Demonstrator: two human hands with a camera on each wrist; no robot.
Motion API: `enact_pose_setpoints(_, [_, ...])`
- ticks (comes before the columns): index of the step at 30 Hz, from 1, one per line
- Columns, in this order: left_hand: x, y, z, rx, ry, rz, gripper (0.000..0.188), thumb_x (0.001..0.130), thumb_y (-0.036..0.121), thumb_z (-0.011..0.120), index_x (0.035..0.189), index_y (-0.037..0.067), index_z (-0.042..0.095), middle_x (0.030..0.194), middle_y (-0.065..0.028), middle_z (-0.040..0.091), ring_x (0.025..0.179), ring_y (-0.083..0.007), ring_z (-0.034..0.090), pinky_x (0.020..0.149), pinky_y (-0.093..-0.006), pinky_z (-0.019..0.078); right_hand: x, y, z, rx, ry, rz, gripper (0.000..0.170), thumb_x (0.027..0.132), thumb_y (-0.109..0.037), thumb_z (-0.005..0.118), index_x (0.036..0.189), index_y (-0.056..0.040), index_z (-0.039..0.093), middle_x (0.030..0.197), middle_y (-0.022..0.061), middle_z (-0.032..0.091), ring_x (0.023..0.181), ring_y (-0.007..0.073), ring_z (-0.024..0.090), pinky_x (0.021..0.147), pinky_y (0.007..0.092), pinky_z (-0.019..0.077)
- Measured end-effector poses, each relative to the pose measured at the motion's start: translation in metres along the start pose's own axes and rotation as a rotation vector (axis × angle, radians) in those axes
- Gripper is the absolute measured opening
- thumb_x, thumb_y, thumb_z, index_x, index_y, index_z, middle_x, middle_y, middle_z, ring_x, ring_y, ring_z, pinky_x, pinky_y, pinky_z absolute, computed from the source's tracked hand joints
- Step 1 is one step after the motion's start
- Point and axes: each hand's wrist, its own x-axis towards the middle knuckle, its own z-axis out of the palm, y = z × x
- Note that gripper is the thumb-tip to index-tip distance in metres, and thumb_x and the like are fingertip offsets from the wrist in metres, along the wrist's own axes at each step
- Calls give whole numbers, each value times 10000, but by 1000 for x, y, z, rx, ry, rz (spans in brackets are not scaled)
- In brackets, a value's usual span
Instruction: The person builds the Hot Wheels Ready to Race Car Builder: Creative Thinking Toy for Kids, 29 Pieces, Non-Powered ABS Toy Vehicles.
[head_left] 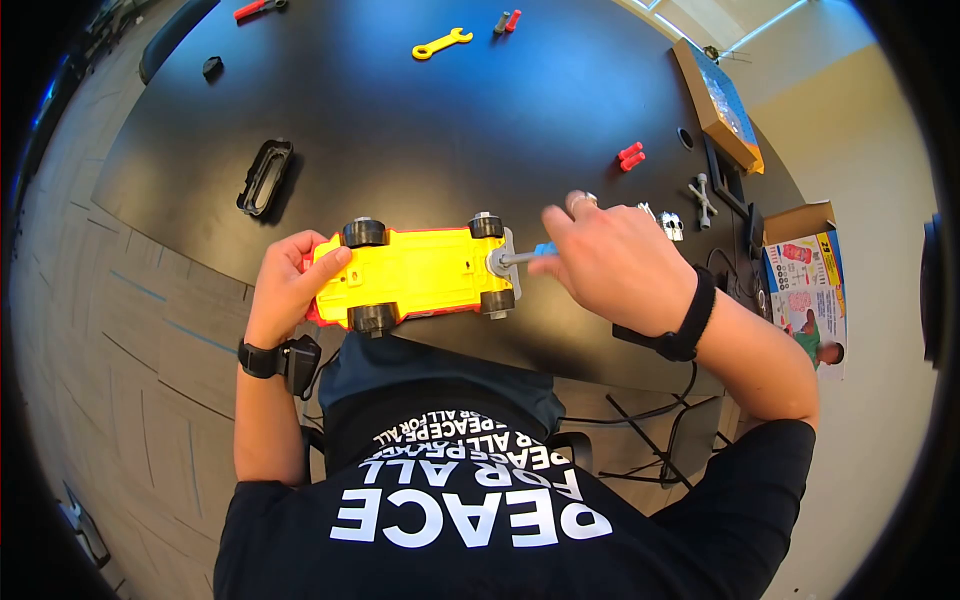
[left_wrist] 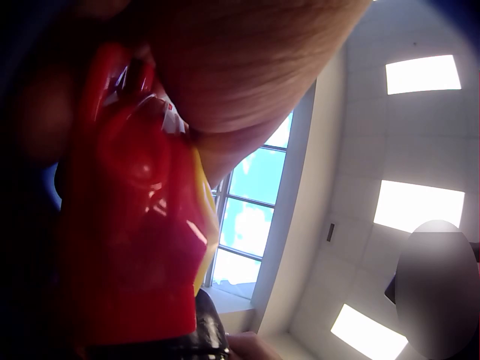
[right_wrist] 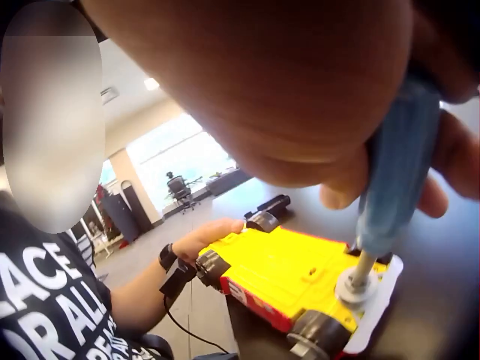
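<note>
A toy car is held upside down over the table's near edge, its yellow underside up and black wheels showing. My left hand grips its left end, thumb on the yellow base; in the left wrist view the red body fills the lower left. My right hand holds a toy screwdriver with a blue handle. The screwdriver's grey shaft meets a round grey-white piece at the car's right end, beside a pale grey bumper plate.
On the dark table lie a black tray-like part, a yellow wrench, red pegs, a grey cross-shaped piece and silver parts. A cardboard box stands at the far right, a printed box nearer.
</note>
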Motion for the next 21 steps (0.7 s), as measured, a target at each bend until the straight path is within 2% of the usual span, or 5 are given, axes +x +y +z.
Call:
enact_pose_setpoints(2, [0,0,1,-1,4,3,290,1044,258,828,1000,-2,708,885,-20,752,750,-37,669,666,-224,524,0,1,3,-5,467,-211,177,984,-206,718,895,-52,710,984,110,709,946,299,738,641,415,586])
enact_pose_setpoints(8, [2,-5,-3,6,-21,8,280,1051,256,816,1041,-7,719,902,-27,764,744,-41,680,674,-217,534,5,-2,4,-333,606,-608,129,909,-188,721,910,-59,722,950,36,695,1008,201,631,632,354,581])
enact_pose_setpoints(12, [-1,2,1,-2,-8,-9,294,1042,256,832,1013,-10,711,890,-20,751,751,-36,663,674,-222,524,12,-10,1,-43,150,-84,174,941,-189,724,910,-18,728,964,115,710,905,300,757,650,400,598])
enact_pose_setpoints(14, [0,0,1,-11,-9,-7,295,1041,257,833,1014,-11,711,889,-21,751,750,-36,663,671,-222,522,12,-4,4,11,212,-67,182,957,-193,729,894,-23,721,977,147,722,850,354,783,673,429,609])
enact_pose_setpoints(21, [1,-5,-1,-12,-7,5,293,1039,258,833,1013,-9,716,888,-25,756,744,-37,667,664,-216,515,14,2,-1,-234,600,-598,128,907,-199,743,856,-84,719,893,38,677,938,244,699,687,403,604])
